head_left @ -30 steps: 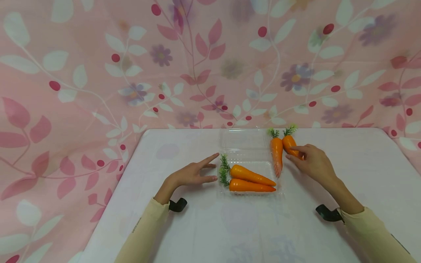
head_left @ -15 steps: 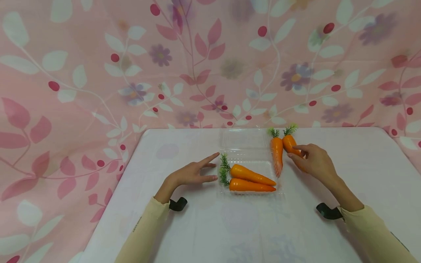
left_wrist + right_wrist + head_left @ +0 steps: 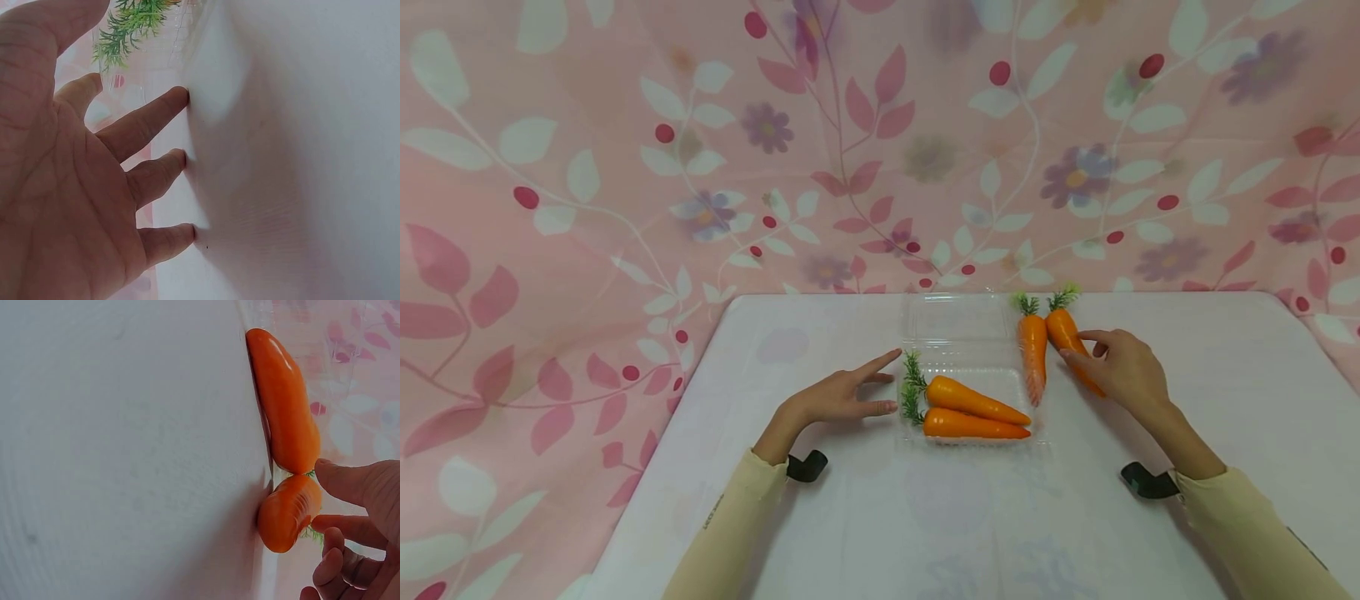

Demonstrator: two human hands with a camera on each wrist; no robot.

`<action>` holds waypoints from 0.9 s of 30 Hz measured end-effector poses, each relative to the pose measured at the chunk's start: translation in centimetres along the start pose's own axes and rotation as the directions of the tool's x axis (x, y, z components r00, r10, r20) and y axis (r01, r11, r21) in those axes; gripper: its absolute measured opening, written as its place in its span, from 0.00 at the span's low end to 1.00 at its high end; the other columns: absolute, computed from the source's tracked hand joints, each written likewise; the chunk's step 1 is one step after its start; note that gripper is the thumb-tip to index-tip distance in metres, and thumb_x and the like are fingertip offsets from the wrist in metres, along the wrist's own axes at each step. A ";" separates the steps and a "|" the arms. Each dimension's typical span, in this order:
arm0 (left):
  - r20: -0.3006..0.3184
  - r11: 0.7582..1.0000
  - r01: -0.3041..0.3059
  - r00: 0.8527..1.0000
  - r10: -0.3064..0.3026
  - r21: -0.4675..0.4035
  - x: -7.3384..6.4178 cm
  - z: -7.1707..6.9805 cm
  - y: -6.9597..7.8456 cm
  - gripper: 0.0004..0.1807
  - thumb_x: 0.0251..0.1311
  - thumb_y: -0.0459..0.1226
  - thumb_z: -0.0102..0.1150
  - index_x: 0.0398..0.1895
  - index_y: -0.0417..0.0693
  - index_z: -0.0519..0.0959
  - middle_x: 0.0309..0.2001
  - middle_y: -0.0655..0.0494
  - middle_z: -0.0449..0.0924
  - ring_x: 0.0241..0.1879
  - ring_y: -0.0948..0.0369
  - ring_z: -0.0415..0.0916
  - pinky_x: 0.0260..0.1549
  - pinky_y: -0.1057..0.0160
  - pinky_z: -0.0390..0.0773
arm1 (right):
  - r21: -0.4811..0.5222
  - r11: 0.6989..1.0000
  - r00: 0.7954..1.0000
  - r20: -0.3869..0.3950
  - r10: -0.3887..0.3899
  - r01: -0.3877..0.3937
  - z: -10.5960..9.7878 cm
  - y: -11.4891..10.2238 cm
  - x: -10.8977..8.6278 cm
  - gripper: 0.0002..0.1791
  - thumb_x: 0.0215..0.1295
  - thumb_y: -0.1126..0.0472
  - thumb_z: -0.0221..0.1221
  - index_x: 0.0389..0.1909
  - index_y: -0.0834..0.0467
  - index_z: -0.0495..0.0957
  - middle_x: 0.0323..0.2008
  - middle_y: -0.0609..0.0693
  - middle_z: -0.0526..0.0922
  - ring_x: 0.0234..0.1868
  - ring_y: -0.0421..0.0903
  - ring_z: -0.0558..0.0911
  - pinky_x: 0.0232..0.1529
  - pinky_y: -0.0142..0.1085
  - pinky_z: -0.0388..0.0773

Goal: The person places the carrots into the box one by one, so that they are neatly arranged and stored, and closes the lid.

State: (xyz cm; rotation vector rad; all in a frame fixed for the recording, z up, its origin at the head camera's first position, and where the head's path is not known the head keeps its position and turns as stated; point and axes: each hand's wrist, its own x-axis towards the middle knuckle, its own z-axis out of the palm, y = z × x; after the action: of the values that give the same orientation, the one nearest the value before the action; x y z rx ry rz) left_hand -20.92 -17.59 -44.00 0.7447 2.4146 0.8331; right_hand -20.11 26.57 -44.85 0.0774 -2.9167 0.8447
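Observation:
An opened clear plastic clamshell box (image 3: 955,354) stands mid-table, with two orange carrots, a rear one (image 3: 970,398) and a front one (image 3: 973,423), lying in its base, green tops to the left. My left hand (image 3: 838,396) is at the box's left side, fingers spread, fingertips down on the table in the left wrist view. To the right of the box lie two more carrots, one (image 3: 1033,350) along its edge and another (image 3: 1063,333) slanting beside it. My right hand (image 3: 1127,371) is over this slanting carrot, thumb and index finger apart and right at its sides.
The table (image 3: 850,517) has a white cloth, with a pink floral curtain (image 3: 880,150) behind its back edge. The box's clear lid (image 3: 958,317) lies folded back toward the curtain. A black wrist mount (image 3: 1150,483) sticks out below the right hand.
My right hand has drawn slightly back to the right, and its thumb and index finger have moved down the slanting carrot, whose tip now shows. My left hand stays in place.

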 end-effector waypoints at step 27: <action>0.007 1.000 0.000 1.000 0.000 -0.003 0.0 -0.2 0.1 0.48 0.61 0.61 0.59 0.79 0.76 0.43 0.68 0.60 0.69 0.51 0.59 0.78 0.64 0.44 0.61 | -0.048 0.997 0.998 0.011 0.054 -0.053 0.5 0.5 0.3 0.33 0.59 0.43 0.67 0.50 0.70 0.80 0.28 0.57 0.77 0.25 0.51 0.72 0.18 0.36 0.67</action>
State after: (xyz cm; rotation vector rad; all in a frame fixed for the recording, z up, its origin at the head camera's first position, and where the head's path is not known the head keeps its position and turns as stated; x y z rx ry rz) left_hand -21.04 -17.57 -43.82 0.7457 2.4067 0.8328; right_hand -20.44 26.68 -45.50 0.0011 -2.9614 0.7841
